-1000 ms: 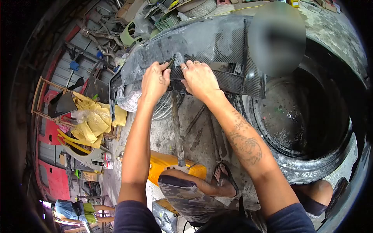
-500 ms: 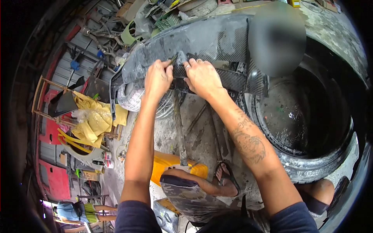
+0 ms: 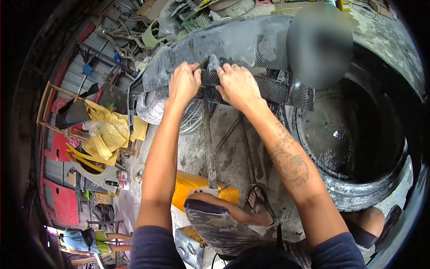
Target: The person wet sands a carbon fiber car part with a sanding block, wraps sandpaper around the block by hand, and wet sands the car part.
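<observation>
black carbon-like weave shows on the right-hand stretch of the long curved panel (image 3: 237, 38), while a dull grey coating covers much of its left and middle. the panel is in front of us, raised above the concrete floor (image 3: 190, 150). with our left hand (image 3: 182, 83) we pinch a small dark piece (image 3: 204, 62) between thumb and fingers, right at the panel; its full shape is hidden. our right hand (image 3: 239, 85) has its fingers bent onto the panel, 1 of them ringed, and the thumb lower down; we cannot tell whether it grips or only presses. between our 2 hands is a pale, crumpled-looking patch (image 3: 214, 62), just beside the right fingertips.

we judge the work to be partway: our hands are at the panel's middle, where the finish looks uneven, and grey and bare weave lie next to each other. we cannot tell whether the grey is meant to stay, nor how much is left, since our hands hide part of the area.

around us, a long bar (image 3: 208, 143) runs beneath the panel, a big tyre (image 3: 358, 197) lies to the right, and a yellow part (image 3: 179, 184) is near our legs. 1 other person in a blue top (image 3: 76, 240) is well apart, at lower left.
</observation>
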`<state>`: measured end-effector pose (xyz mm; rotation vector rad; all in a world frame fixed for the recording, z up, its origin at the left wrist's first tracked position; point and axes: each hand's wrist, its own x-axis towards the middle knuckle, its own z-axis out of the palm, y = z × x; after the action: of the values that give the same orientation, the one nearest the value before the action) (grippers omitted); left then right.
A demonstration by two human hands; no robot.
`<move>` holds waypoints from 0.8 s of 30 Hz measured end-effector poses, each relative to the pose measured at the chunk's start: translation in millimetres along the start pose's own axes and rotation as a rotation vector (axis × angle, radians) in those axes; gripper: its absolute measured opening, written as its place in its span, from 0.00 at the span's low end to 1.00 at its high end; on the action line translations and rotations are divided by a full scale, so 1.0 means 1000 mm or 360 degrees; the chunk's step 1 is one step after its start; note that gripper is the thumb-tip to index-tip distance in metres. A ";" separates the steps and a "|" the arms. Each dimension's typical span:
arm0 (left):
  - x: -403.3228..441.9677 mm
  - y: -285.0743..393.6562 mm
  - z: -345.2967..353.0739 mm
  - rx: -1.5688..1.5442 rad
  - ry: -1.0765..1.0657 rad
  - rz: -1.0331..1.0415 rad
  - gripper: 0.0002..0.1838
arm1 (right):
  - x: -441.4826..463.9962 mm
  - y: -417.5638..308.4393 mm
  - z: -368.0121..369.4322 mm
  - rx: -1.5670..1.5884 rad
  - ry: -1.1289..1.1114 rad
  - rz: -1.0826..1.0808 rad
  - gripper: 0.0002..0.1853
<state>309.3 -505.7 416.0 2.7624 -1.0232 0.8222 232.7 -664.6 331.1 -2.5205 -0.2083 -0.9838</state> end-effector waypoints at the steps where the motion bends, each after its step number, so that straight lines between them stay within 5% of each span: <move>1: 0.002 -0.001 0.002 0.0003 -0.0001 -0.0029 0.14 | 0.000 0.000 0.002 -0.0013 0.0056 -0.0018 0.26; 21: 0.004 0.005 -0.001 -0.0096 -0.0133 -0.0033 0.15 | 0.003 0.003 0.003 -0.0009 -0.0022 0.0018 0.26; 24: -0.008 0.003 0.009 0.0028 0.0111 0.0132 0.14 | -0.001 0.000 0.001 0.0048 0.0006 0.0013 0.26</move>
<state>306.2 -506.0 404.3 2.7008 -1.1293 0.9363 231.9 -663.9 330.1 -2.4904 -0.2102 -0.9752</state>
